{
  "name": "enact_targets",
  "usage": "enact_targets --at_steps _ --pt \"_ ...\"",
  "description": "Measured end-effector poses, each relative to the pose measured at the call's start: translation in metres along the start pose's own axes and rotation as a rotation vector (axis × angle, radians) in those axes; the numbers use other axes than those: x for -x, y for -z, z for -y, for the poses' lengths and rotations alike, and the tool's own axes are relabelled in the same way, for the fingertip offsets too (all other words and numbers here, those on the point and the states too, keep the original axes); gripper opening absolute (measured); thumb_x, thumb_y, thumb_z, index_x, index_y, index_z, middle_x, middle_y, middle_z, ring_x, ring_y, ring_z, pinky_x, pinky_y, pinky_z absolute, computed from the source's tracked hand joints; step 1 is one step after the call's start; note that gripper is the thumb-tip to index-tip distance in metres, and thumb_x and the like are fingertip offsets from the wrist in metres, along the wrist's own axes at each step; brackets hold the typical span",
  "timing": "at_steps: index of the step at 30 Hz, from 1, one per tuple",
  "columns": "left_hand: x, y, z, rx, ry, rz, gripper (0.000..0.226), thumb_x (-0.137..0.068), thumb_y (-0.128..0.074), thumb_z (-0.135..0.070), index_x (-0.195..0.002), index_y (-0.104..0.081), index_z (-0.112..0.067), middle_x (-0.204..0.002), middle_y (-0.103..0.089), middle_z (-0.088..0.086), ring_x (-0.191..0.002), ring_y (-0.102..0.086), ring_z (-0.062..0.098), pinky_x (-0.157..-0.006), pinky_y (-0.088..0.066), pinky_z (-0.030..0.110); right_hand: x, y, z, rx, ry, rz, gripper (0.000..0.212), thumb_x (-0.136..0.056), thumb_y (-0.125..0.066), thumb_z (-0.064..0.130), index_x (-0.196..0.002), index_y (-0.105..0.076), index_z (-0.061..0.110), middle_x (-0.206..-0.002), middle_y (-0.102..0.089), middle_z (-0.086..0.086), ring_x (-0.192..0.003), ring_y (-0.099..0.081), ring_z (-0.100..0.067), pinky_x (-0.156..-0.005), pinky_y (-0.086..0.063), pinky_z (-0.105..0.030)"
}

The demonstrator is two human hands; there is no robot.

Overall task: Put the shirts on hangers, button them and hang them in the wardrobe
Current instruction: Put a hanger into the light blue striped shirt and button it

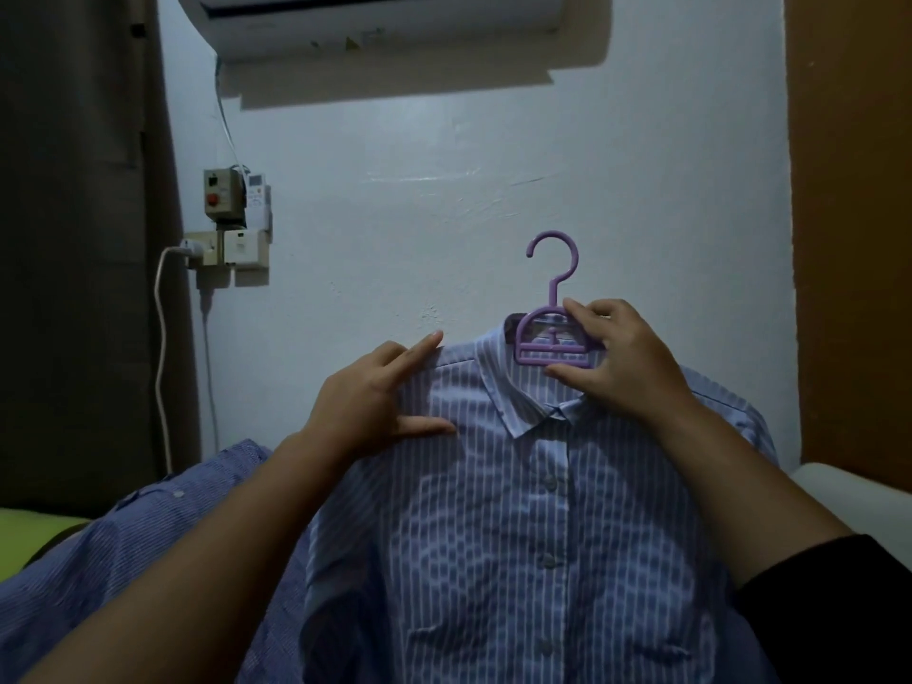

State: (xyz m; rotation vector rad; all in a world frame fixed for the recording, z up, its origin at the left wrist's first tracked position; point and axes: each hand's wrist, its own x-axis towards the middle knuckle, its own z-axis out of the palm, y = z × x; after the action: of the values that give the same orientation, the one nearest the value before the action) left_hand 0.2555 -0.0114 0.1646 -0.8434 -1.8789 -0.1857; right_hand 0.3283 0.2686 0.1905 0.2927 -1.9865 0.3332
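Pale blue wall point(493, 190) fills my view, with an air conditioner point(390, 22) overhead. I see the striped shirt point(518, 510) held up in front of it on a purple hanger point(551, 338), buttoned down the front. My right hand point(617, 357) pinches the hanger's neck between thumb and fingers, just above the collar. My left hand point(375, 402) grips the shirt's shoulder, forefinger extended along the seam. A second blue shirt point(123, 560) lies lower left.
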Motion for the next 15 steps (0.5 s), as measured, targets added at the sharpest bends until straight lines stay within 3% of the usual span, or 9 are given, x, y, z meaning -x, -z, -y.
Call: enact_targets --at_steps 4,8,15 --pt "0.002 0.003 0.0 -0.107 -0.03 0.023 0.101 -0.063 -0.042 -0.088 -0.144 -0.035 -0.029 -0.11 -0.061 0.001 -0.083 -0.061 0.02 -0.054 -0.05 0.029 -0.001 -0.007 -0.003 -0.057 -0.004 0.012 0.079 -0.072 -0.079 0.035 -0.14 -0.044 0.015 -0.119 -0.05 -0.007 -0.103 -0.054 -0.022 -0.091 -0.049 -0.037" --pt "0.01 0.009 0.004 -0.173 0.035 0.027 0.098 -0.061 -0.046 -0.086 -0.141 -0.042 -0.03 -0.101 -0.06 -0.002 -0.074 -0.06 0.018 -0.049 -0.048 0.027 -0.008 -0.025 -0.001 -0.051 -0.019 0.037 0.079 -0.073 -0.075 0.043 -0.142 -0.041 0.023 -0.124 -0.049 -0.003 -0.11 -0.052 -0.021 -0.097 -0.042 -0.045" --pt "0.038 0.014 0.038 -0.275 0.208 0.106 0.102 -0.057 -0.053 -0.086 -0.142 -0.043 -0.03 -0.098 -0.056 0.0 -0.068 -0.058 0.02 -0.048 -0.046 0.027 -0.012 -0.094 0.027 -0.032 -0.118 0.121 0.072 -0.086 -0.052 0.056 -0.148 -0.024 0.032 -0.154 -0.024 0.001 -0.139 -0.022 -0.021 -0.107 -0.022 -0.043"
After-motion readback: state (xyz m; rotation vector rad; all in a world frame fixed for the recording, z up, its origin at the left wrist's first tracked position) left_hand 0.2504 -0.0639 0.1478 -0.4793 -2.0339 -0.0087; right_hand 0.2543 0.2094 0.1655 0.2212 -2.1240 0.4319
